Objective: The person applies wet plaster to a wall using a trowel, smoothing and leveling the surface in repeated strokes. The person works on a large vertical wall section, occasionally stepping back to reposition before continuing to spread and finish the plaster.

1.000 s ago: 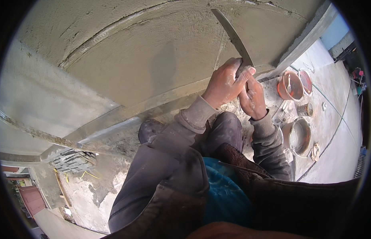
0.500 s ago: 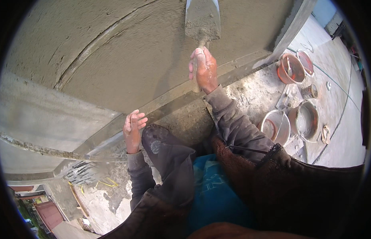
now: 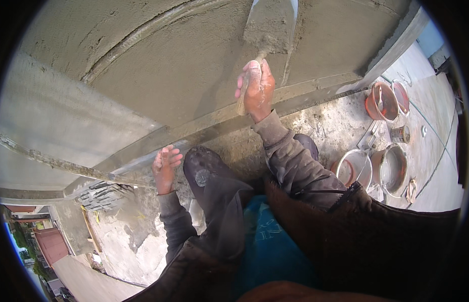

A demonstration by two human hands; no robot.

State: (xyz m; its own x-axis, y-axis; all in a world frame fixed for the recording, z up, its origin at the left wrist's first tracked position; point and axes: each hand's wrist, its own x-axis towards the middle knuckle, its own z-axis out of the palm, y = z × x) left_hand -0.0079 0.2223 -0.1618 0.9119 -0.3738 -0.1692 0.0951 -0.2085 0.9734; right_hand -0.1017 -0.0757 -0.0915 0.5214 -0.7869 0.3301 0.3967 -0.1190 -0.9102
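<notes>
My right hand is closed round the handle of a steel trowel, whose flat blade is smeared with grey mortar and lies over the plastered wall; whether it presses on it I cannot tell. My left hand is held open and empty, fingers loosely curved, lower and to the left beside my dark shoe. The wall has a grey coat with a curved raised line across its upper part and a narrow ledge along its foot.
At right on the concrete floor stand an orange bucket, another bucket behind it, a tin, two wide pails and tools. At left a long batten crosses toward stacked grey blocks.
A second ago both hands gripped the trowel edge-on. My left hand has since let go and dropped down-left; my right hand has turned the blade flat toward the wall. The view has shifted slightly.
</notes>
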